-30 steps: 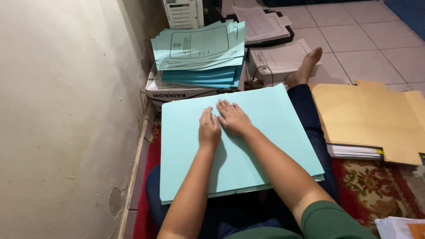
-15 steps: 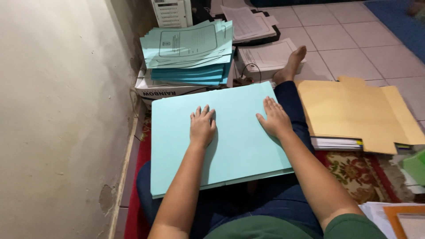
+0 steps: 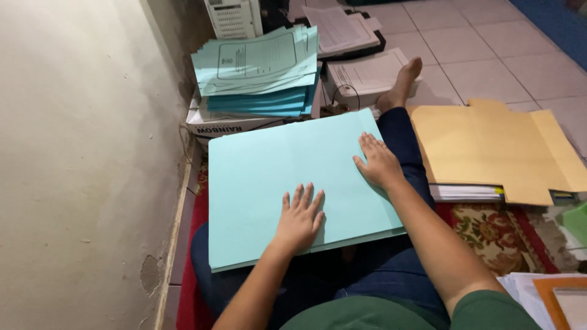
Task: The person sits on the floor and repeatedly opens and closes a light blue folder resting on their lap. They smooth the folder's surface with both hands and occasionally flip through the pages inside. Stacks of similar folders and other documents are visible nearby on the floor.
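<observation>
A large light-teal paper folder (image 3: 263,177) lies across my lap. My left hand (image 3: 299,217) rests flat on its near middle, fingers spread. My right hand (image 3: 379,164) presses flat on the folder's right side, close to its right edge. Neither hand grips anything. My legs in dark blue trousers stretch out under the folder, and a bare foot (image 3: 403,82) shows beyond it.
A stack of teal folders (image 3: 260,70) sits on a white cardboard box (image 3: 214,125) ahead. Printed papers (image 3: 367,73) lie beside it. Tan folders (image 3: 495,150) over white sheets lie on the right. A wall (image 3: 79,153) runs along the left; a patterned rug (image 3: 495,235) lies beneath.
My hands have slid apart over the folder: the left one toward me and down the sheet, the right one out to the right edge. The camera view has shifted slightly.
</observation>
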